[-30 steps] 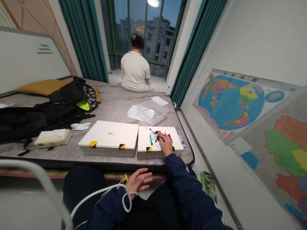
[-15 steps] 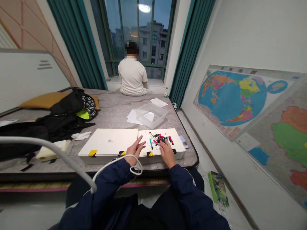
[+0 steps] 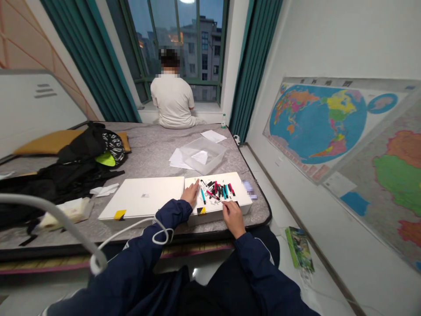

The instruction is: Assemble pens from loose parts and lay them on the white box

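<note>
A loose pile of pen parts [image 3: 217, 190], black, red and teal with small white and clear pieces among them, lies on the white box [image 3: 241, 193] at the right. My left hand [image 3: 190, 194] rests over that box's left side, fingers stretched and the index finger reaching toward its far edge, beside the pile. A teal pen piece [image 3: 203, 196] lies just right of those fingers. My right hand [image 3: 234, 217] is at the box's front edge, below the pile, its fingers loosely bent and apart. I see nothing held in either hand.
A second white box [image 3: 144, 197] adjoins on the left. Behind stand a clear plastic bin [image 3: 213, 158] and papers [image 3: 177, 158]. A white cable [image 3: 131, 230] crosses my left sleeve. Black bags [image 3: 75, 158] lie left; a person [image 3: 173, 101] sits by the window.
My left hand has moved forward onto the right-hand box, its fingers now lower and farther out. The right hand has drawn back from the pen parts to the front edge.
</note>
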Demonstrator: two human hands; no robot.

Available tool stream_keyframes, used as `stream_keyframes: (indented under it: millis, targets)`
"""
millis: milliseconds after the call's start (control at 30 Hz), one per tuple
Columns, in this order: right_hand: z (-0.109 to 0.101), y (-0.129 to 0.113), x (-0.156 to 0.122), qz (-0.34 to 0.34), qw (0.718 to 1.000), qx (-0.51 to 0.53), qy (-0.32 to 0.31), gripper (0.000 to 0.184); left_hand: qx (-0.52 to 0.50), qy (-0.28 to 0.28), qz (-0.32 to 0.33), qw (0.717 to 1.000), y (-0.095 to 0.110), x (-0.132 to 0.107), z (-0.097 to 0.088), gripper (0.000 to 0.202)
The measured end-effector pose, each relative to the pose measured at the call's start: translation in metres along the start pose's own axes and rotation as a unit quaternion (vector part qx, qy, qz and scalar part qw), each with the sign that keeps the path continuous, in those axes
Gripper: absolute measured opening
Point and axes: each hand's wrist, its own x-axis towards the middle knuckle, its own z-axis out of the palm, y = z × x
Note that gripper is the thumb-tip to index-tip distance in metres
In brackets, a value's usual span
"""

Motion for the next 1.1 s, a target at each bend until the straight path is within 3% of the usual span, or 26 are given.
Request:
stream_keyframes:
  millis: [233, 433, 567, 700, 867, 1100]
  targets:
    - [0.008, 0.010, 0.015, 0.014, 0.998, -0.031, -0.061, 0.018, 0.007, 0.000, 0.020, 1.000, -0.007, -0.005, 0.010, 0.068]
    - [0.008, 0.014, 0.031, 0.026, 0.998, -0.039, -0.044, 0.018, -0.020, 0.027, 0.031, 0.999, -0.008, -0.008, 0.011, 0.063]
    - [0.000, 0.023, 0.058, 0.033, 0.997, -0.061, -0.039, 0.019, -0.042, 0.062, 0.020, 0.997, -0.008, -0.008, 0.013, 0.057]
    - [-0.008, 0.029, 0.101, 0.055, 0.983, -0.118, -0.128, 0.016, -0.077, 0.082, 0.012, 0.994, -0.006, -0.007, 0.011, 0.051]
    - [-0.009, 0.019, 0.145, 0.062, 0.938, -0.191, -0.281, 0.010, -0.148, 0.111, -0.028, 0.982, -0.006, -0.007, 0.001, 0.045]
    - [0.013, -0.007, 0.152, 0.008, 0.899, -0.207, -0.386, 0.010, -0.290, 0.162, -0.095, 0.938, -0.018, -0.005, -0.008, 0.022]
